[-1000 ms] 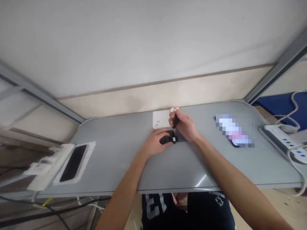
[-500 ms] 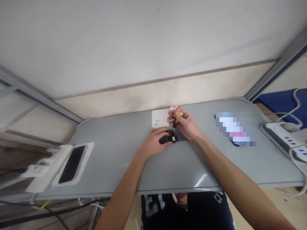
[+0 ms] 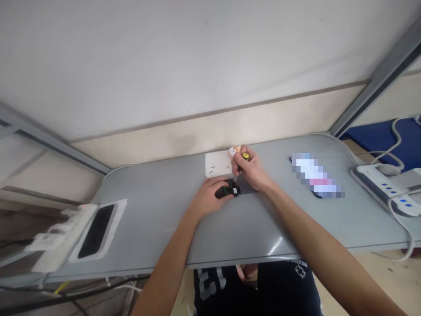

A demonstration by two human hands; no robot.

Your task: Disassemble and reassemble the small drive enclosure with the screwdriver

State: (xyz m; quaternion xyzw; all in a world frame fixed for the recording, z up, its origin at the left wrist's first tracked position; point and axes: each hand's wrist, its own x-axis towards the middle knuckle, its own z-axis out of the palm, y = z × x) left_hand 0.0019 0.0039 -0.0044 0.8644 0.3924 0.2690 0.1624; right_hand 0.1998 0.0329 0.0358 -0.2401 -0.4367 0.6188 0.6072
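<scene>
My left hand [image 3: 210, 196] is closed around a small black device [image 3: 234, 188] lying on the grey table, and a green patch shows beside my fingers. In my right hand [image 3: 251, 169] is a screwdriver [image 3: 245, 156] with a yellow-ended handle, gripped between thumb and fingers. Its shaft points down at the device's upper edge; whether the tip touches cannot be made out. Just behind the hands lies a white card [image 3: 215, 163] with several tiny dark bits on it that look like screws. A small orange-and-white figure [image 3: 233, 151] is partly hidden by my right hand.
On the right lies a phone [image 3: 317, 175] with a blurred-out screen, near a white power strip [image 3: 390, 191] with cables. At the left, a dark phone [image 3: 97, 230] rests on white paper beside another power strip [image 3: 62, 245]. A wall [image 3: 158, 147] borders the table's back.
My right fingers have shifted their hold on the screwdriver, and the hand sits more closely around its handle. The left hand keeps its hold on the device. The view has shifted slightly.
</scene>
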